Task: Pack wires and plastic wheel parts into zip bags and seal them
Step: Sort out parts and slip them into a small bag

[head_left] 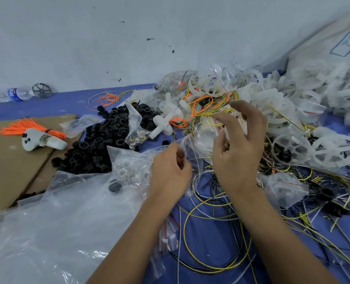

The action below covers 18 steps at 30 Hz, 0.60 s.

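My left hand (170, 171) pinches the edge of a small clear zip bag (192, 146) at the centre of the blue table. My right hand (239, 144) hovers just right of it, fingers spread and loosely curled over yellow wires (211, 115); a white plastic part shows behind its fingers, and I cannot tell if the hand holds it. White plastic wheel parts (331, 148) lie heaped to the right. Yellow, black and white wires (211, 222) sprawl under both forearms.
A pile of black plastic rings (100, 140) lies left of centre. Large clear bags (57, 222) cover the near left. Cardboard (6, 160) holds orange ties (26, 126) and a white controller (41, 140). A water bottle (14, 94) lies by the wall.
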Tool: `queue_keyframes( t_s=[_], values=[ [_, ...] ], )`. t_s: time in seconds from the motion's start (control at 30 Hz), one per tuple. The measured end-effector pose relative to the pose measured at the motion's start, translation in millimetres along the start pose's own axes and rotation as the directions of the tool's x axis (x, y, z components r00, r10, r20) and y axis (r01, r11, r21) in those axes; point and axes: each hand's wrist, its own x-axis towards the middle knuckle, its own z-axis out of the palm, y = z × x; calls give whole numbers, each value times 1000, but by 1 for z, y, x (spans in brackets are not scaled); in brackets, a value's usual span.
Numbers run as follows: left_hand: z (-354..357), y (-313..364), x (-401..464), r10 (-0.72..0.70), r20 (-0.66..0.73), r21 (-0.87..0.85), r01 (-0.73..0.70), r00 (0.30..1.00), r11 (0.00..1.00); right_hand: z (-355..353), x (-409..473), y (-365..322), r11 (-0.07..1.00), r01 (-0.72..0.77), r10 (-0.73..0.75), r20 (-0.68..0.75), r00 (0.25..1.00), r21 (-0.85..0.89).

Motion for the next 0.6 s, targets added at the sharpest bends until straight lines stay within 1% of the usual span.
queue_keyframes(
  t_s=[0.03, 0.07, 0.1, 0.2, 0.23, 0.33, 0.43, 0.53, 0.6],
  values=[
    [-1, 1, 0, -2, -13, 13, 2, 1000, 1000, 2, -1, -4, 999, 48, -47, -32, 998, 16],
    [-1, 1, 1, -2, -27, 19, 2, 1000, 1000, 3, -3, -7, 997, 76, -75, -33, 997, 34],
    [-2, 1, 2, 4, -41, 11, -3, 999, 1000, 5, -5, -9, 995, 78, -78, -4, 997, 59],
    [-3, 0, 2, 15, -69, -28, -17, 998, 999, 9, -11, -15, 988, -16, -6, 137, 991, 155],
    [-3, 0, 2, 18, -73, -40, -21, 997, 999, 10, -12, -15, 984, -51, 23, 163, 986, 170],
    [-4, -1, 1, 3, -80, -91, -11, 997, 996, 10, -11, -12, 974, -153, 128, 147, 981, 170],
    [-6, 0, 2, -50, -127, -147, 31, 991, 989, 8, -10, -9, 968, -189, 176, 93, 980, 163],
    [-8, 3, 4, -111, -183, -242, 65, 977, 968, 9, -11, -10, 966, -157, 148, 61, 987, 203],
    [-11, 5, 4, -152, -209, -343, 74, 966, 937, 11, -14, -13, 968, -128, 99, 142, 985, 215]
  ],
)
